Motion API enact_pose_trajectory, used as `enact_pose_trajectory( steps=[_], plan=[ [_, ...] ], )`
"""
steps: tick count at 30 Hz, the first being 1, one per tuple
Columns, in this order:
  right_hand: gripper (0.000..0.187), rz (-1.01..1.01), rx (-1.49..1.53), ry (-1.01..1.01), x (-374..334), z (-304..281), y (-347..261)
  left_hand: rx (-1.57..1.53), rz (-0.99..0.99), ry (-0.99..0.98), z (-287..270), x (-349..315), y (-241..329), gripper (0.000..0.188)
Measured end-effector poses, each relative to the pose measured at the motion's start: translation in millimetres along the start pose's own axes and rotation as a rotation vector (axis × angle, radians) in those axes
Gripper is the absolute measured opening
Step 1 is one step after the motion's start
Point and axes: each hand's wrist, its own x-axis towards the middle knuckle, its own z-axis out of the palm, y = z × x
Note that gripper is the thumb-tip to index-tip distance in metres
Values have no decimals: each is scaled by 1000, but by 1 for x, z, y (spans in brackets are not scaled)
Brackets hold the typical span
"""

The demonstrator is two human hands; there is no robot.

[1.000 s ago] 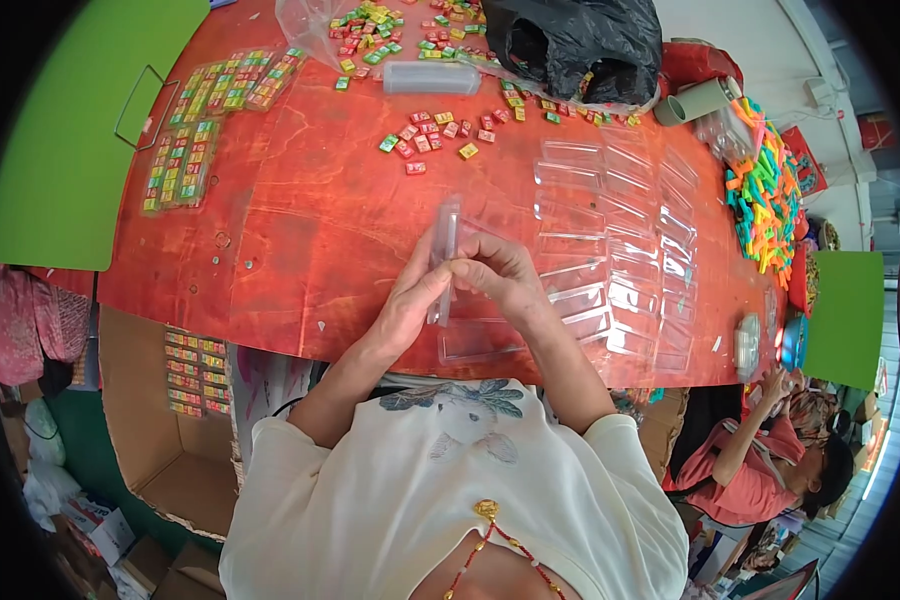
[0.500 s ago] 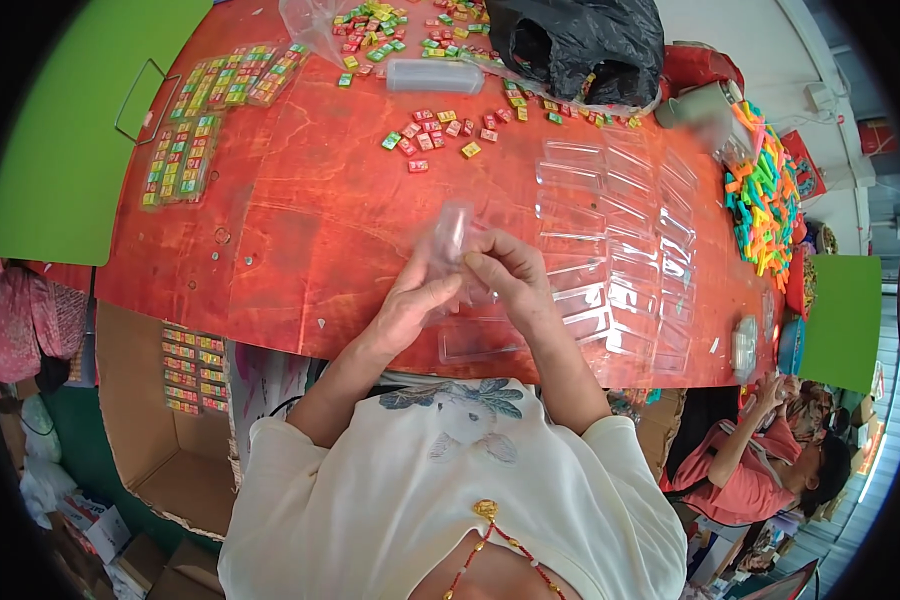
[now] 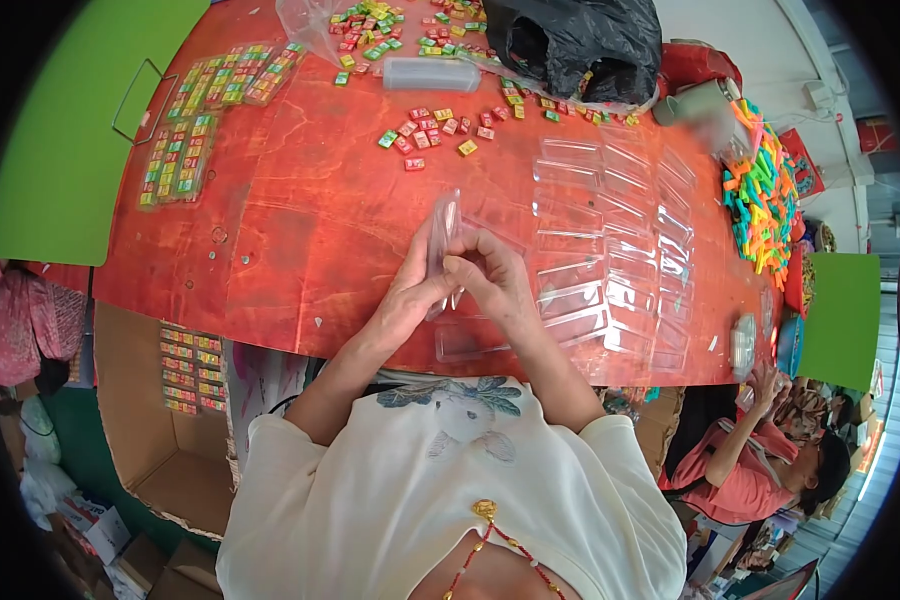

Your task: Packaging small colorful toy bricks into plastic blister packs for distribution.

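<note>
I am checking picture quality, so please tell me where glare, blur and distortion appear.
In the head view, glare streaks the clear plastic trays and the held plastic piece; a hazy smear covers part of the grey-green cylinder; the red table looks bowed along its near edge, likely by the fisheye lens, and the corners go black.

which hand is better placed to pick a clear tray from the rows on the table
Probably the right hand: the trays lie on its side, nearer it than the left hand, though both hands hold clear plastic.
</note>
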Motion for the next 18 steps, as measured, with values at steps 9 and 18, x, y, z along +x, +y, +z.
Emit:
enact_pose_trajectory(
  steps=[9, 18],
  plan=[
    [10, 121, 98, -79, 4, -18, 4, 21, -28, -99, -4, 1, 8, 70],
    [11, -21, -32, 4, 2, -8, 3, 105, -82, -124, -7, 1, 12, 70]
  ],
)
